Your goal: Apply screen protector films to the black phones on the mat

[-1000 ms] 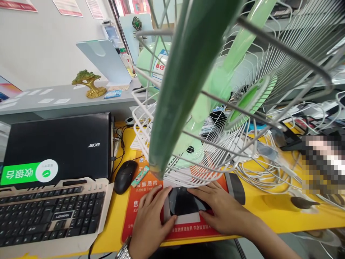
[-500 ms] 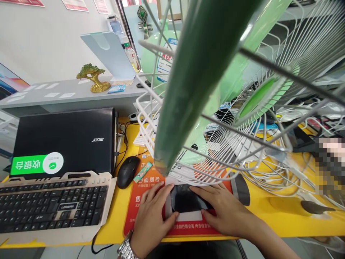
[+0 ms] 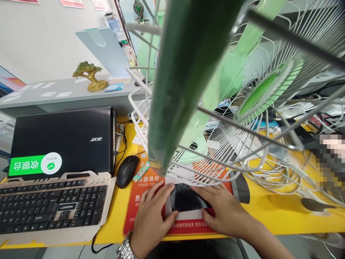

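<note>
Two-handed edge hold on a dark phone-like slab, laid crosswise

The dark phone-like slab [image 3: 185, 198] sits between both hands, over a pale patch [image 3: 190, 215] of the red mat [image 3: 129, 227]; whether it rests flat or is slightly raised, cannot tell. Left hand [image 3: 152, 214]: thumb and forefinger spread, pinching the slab's near and far edges at its left end. Right hand [image 3: 222, 207]: same arrangement at the other end, far fingertips partly behind the guard of the green fan [image 3: 175, 108]. Pressure not readable. Judgement: gripping by edges steadies both ends and leaves the glossy face uncovered.

Orientation: long axis runs left to right, from hand to hand; glossy face up. Which end is the top, cannot tell.

Around the grip: mouse [image 3: 127, 171] beyond and left of the left hand, keyboard [image 3: 48, 210] farther left, likely set aside to free the mat. Coiled cables [image 3: 265, 176] lie beyond and right of the right hand.
</note>
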The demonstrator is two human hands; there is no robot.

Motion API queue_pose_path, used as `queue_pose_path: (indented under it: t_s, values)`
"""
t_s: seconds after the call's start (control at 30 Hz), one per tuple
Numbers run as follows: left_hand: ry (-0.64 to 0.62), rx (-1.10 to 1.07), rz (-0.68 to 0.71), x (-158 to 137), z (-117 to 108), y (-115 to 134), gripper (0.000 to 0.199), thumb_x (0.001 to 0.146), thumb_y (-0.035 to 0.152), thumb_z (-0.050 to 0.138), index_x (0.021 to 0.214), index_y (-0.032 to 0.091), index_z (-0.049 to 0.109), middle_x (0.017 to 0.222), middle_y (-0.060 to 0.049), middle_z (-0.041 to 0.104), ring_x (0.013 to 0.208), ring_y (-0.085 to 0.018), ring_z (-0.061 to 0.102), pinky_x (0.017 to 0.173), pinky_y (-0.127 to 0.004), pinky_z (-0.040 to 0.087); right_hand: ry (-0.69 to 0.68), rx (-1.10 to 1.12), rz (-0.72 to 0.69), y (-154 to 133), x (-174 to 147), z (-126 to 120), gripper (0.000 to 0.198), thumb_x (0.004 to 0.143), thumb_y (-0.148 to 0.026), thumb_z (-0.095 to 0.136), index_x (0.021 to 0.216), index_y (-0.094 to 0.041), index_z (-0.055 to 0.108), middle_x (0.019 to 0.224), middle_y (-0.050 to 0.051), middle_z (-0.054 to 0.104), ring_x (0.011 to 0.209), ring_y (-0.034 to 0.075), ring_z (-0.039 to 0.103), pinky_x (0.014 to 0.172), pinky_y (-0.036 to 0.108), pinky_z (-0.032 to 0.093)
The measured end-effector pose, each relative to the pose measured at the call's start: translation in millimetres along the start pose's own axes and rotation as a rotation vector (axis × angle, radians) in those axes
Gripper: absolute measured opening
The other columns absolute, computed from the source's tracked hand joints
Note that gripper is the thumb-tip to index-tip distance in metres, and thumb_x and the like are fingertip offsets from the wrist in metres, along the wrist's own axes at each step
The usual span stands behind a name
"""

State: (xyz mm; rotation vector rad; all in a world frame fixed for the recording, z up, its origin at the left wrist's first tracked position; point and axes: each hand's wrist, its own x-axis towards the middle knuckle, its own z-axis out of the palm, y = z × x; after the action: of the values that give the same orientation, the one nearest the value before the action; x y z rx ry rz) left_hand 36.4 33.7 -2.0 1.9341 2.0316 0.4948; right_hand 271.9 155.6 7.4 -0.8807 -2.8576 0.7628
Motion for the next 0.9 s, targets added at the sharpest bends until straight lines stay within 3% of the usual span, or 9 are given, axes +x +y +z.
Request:
queue_pose_path:
  t_s: [0.53, 0.9]
  values:
    - [0.003, 0.025, 0.013, -0.7, -0.4, 0.7, 0.064, 0.084, 0.023, 0.062, 0.145, 0.03, 0.046, 0.145, 0.001, 0.058, 0.135, -0.031, 0.046, 0.109, -0.052, 0.04, 0.12, -0.071, -0.033, -2.7, -2.7, 6.0, 0.072, 0.072, -0.021, 0.055, 0.145, -0.022, 0.053, 0.144, 0.006, 0.057, 0.134, 0.03, 0.05, 0.116, 0.052, 0.036]
    - [0.005, 0.047, 0.03, 0.1, -0.8, 2.4, 0.061, 0.084, 0.023, 0.061, 0.143, 0.03, 0.05, 0.143, 0.0, 0.06, 0.134, -0.031, 0.047, 0.109, -0.051, 0.041, 0.127, -0.071, -0.041, 0.2, -3.1, 9.8, 0.071, 0.073, -0.022, 0.056, 0.144, -0.025, 0.054, 0.144, 0.005, 0.058, 0.133, 0.03, 0.051, 0.116, 0.052, 0.035]
